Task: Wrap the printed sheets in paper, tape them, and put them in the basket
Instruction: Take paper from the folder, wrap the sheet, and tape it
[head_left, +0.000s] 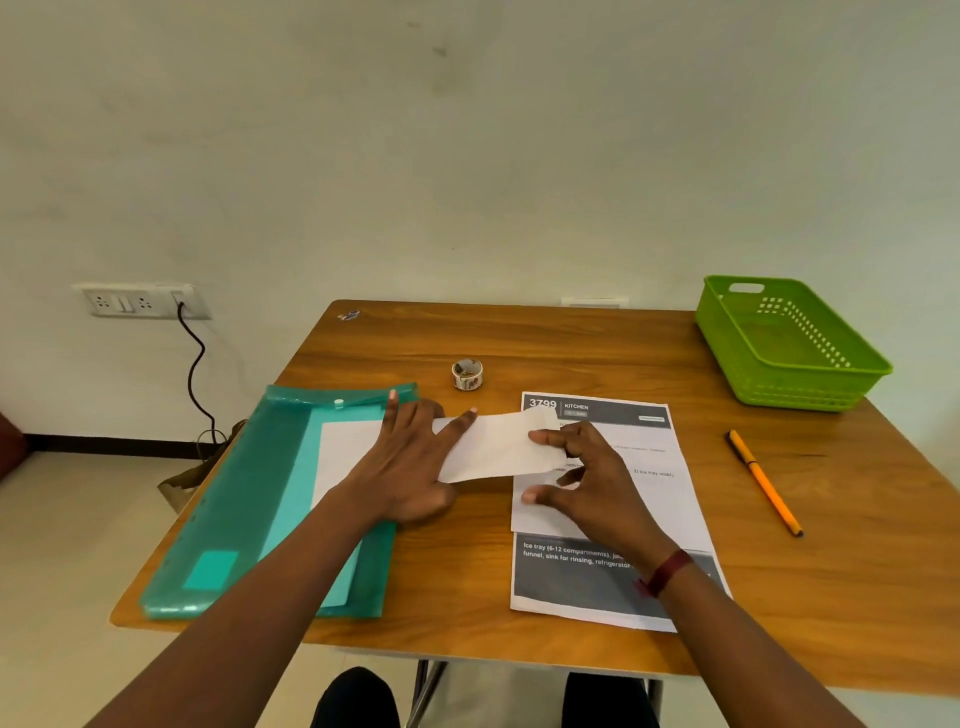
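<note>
A printed sheet (644, 488) with grey header bands lies flat on the wooden table (571, 343), right of centre. A plain white paper (493, 447) sticks out of a teal plastic folder (249, 499) at the left, its free end bent over the printed sheet. My left hand (410, 462) presses flat on the folder and the paper, fingers spread. My right hand (582, 473) pinches the paper's right edge between thumb and fingers. A small tape roll (467, 374) stands behind the hands. The green basket (810, 384) sits empty at the far right corner.
An orange pen (763, 480) lies on the table right of the printed sheet. A wall socket (140, 301) with a black cable hangs left of the table. My knees show below the near table edge.
</note>
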